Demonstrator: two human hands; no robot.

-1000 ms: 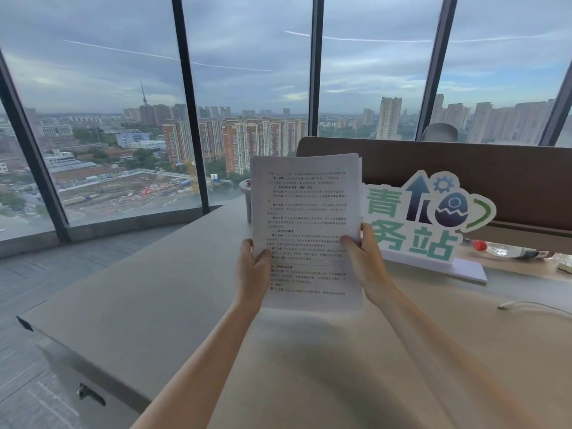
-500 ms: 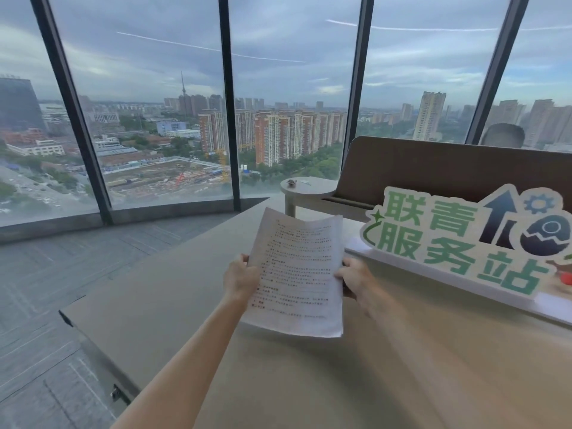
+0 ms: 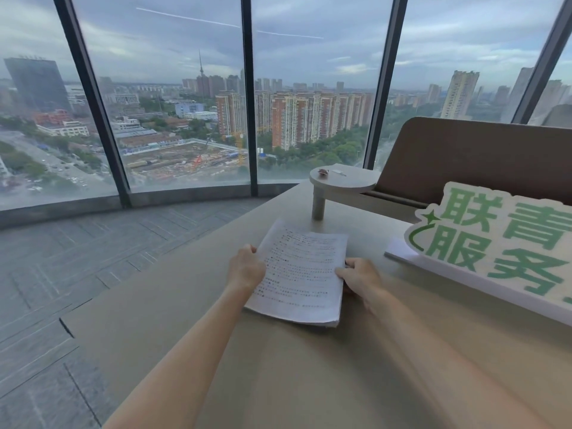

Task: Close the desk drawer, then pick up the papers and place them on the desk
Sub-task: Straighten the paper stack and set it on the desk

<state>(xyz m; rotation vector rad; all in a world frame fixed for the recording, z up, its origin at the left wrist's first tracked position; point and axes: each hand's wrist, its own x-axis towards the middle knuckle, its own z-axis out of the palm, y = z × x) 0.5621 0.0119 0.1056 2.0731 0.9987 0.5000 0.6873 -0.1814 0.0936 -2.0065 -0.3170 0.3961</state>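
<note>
A stack of white printed papers [image 3: 301, 270] lies nearly flat on the beige desk [image 3: 216, 351], its near edge resting on the surface. My left hand [image 3: 246, 267] grips the stack's left edge. Along the right edge, my right hand [image 3: 359, 274] holds it with the thumb on top. The desk drawer is out of view.
A white and green sign [image 3: 495, 243] with large characters stands on the desk to the right. A small round raised shelf [image 3: 343, 181] and a brown divider panel [image 3: 464, 156] sit behind the papers. Floor-to-ceiling windows and grey carpet lie to the left.
The papers went from upright in front of me to lowered flat onto the desk, both hands still holding them. The view swung left and down.
</note>
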